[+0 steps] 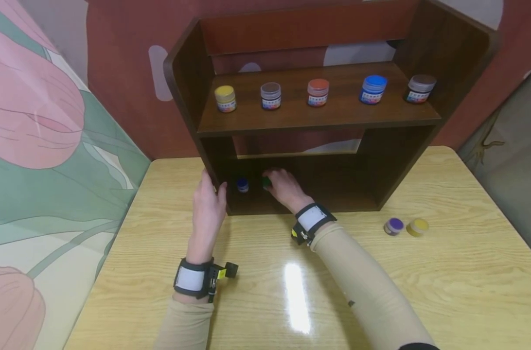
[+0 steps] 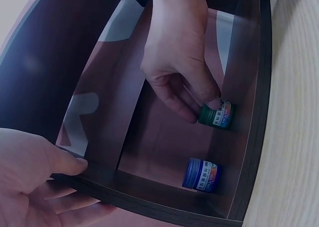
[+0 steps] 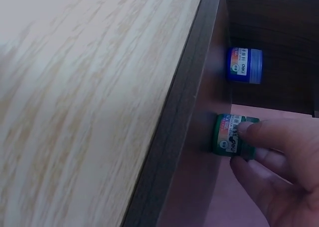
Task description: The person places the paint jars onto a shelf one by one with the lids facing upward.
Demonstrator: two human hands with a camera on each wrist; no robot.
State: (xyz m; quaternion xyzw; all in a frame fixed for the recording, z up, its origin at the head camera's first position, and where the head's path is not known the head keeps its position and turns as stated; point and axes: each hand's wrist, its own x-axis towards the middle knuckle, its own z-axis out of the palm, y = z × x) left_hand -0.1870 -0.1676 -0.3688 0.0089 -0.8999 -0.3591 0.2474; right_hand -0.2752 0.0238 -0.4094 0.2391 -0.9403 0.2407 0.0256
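My right hand [image 1: 286, 188] pinches a small green paint jar [image 3: 231, 135] between thumb and fingers, low in the bottom compartment of a dark wooden shelf [image 1: 405, 160]. In the right wrist view the jar's base meets the bottom board. A dark blue paint jar [image 1: 242, 184] stands to its left on the same board; the left wrist view shows that blue jar [image 2: 201, 175] near the side panel. My left hand [image 1: 209, 201] rests against the outer left side of the shelf, its thumb [image 2: 70, 163] over the panel's front edge and the other fingers outside.
Along the upper board stand several paint jars: yellow [image 1: 225, 99], dark grey [image 1: 271, 96], red [image 1: 318, 93], blue [image 1: 373, 90] and dark brown [image 1: 419, 89]. On the wooden table [image 1: 256, 301], right of the shelf's front, sit a purple jar [image 1: 394, 226] and a yellow jar [image 1: 417, 227].
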